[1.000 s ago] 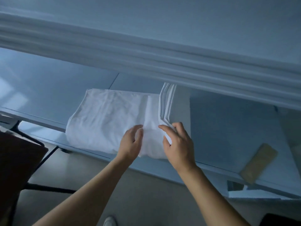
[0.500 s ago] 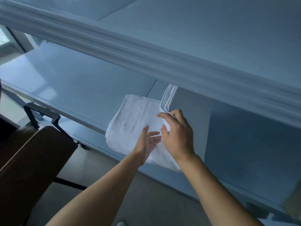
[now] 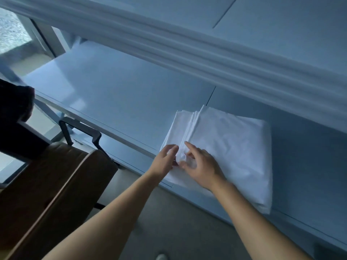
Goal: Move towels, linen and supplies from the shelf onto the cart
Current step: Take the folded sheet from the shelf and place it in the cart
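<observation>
Shelf (image 3: 120,94) front edge: your hands, left (image 3: 165,160) and right (image 3: 201,166), are resting spread on folded linen (image 3: 229,147), gripping nothing; slide both under.

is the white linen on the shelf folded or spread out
Folded: the white linen lies as a flat stack on the shelf, layered edges showing along its left side.

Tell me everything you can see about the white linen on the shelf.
The linen is plain white cloth, folded, lying flat on the pale shelf, its near end overhanging the shelf's front edge. Stacked fold edges run along its left part. The left hand and right hand touch its near left corner, fingers spread.
</observation>
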Tool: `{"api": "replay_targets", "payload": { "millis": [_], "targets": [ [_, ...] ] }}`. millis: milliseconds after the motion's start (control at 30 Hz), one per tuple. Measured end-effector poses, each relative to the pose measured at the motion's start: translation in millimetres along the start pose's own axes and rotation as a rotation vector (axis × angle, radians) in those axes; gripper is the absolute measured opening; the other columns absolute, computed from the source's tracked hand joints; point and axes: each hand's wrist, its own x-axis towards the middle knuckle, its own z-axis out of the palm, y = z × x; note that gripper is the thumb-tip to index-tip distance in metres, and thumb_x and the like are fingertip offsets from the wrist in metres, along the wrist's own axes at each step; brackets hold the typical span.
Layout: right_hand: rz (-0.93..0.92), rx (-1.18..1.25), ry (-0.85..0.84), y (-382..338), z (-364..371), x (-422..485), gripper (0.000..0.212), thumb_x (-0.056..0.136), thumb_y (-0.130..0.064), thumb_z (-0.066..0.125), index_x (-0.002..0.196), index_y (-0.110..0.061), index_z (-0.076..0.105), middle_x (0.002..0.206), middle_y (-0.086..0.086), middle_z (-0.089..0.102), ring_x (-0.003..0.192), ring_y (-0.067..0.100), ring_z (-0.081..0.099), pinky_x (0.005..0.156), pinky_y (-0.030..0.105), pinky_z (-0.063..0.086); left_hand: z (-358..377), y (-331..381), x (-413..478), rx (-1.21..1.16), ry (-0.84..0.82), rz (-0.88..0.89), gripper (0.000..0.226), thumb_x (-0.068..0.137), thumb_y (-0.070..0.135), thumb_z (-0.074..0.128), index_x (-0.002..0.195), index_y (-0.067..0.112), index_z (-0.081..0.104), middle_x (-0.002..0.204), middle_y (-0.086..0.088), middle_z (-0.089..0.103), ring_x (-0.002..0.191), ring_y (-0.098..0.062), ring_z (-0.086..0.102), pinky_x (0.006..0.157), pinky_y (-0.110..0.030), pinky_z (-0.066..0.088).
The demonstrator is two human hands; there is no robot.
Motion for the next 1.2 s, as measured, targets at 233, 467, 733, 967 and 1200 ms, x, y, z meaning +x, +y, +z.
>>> {"api": "replay_targets", "payload": {
  "millis": [233,467,733,967,1200],
  "targets": [
    [0.088,-0.201,0.291,56,-37,-23,0.058,0.086,-0.036,0.064,0.139,-0.017,0.051,0.130,0.004,0.061,0.119,0.029,0.053,0.098,0.043,0.045,25,16,27,0.233,0.001,0.048,0.072,0.077,0.055,0.076,0.140,0.038,0.045,0.091,-0.022,0.062,0.087,-0.028,0.065,0.072,-0.031,0.051],
    [0.266,-0.331,0.318,103,-31,-41,0.063,0.078,-0.055,0.045,0.128,-0.022,0.064,0.137,0.011,0.056,0.125,0.035,0.050,0.105,0.050,0.038,31,12,39,0.547,-0.035,0.149,0.072,0.081,0.031,0.074,0.141,0.046,0.037,0.084,0.005,0.056,0.085,-0.031,0.063,0.083,-0.045,0.056],
    [0.268,-0.166,0.373,87,-49,-27,0.061,0.081,-0.056,0.046,0.129,-0.023,0.062,0.141,0.012,0.053,0.129,0.034,0.049,0.109,0.049,0.035,25,58,16,0.131,-0.048,0.521,0.060,0.085,0.010,0.061,0.135,0.042,0.053,0.115,0.000,0.070,0.089,-0.017,0.066,0.076,-0.032,0.055],
    [0.212,-0.223,0.282,79,-49,-3,0.074,0.077,-0.065,0.037,0.132,-0.022,0.060,0.146,0.015,0.047,0.136,0.034,0.042,0.113,0.049,0.030,-37,10,5,0.295,0.159,0.452,0.042,0.088,0.010,0.060,0.117,0.040,0.063,0.088,0.013,0.064,0.069,-0.001,0.054,0.066,-0.025,0.043],
    [0.237,-0.189,0.358,96,-30,-18,0.051,0.084,-0.044,0.059,0.128,-0.019,0.063,0.149,0.016,0.041,0.137,0.035,0.037,0.113,0.050,0.031,-46,-39,28,0.426,0.155,0.275,0.053,0.090,0.025,0.067,0.136,0.045,0.051,0.110,0.001,0.053,0.096,-0.019,0.056,0.088,-0.033,0.046]
  ]
}}
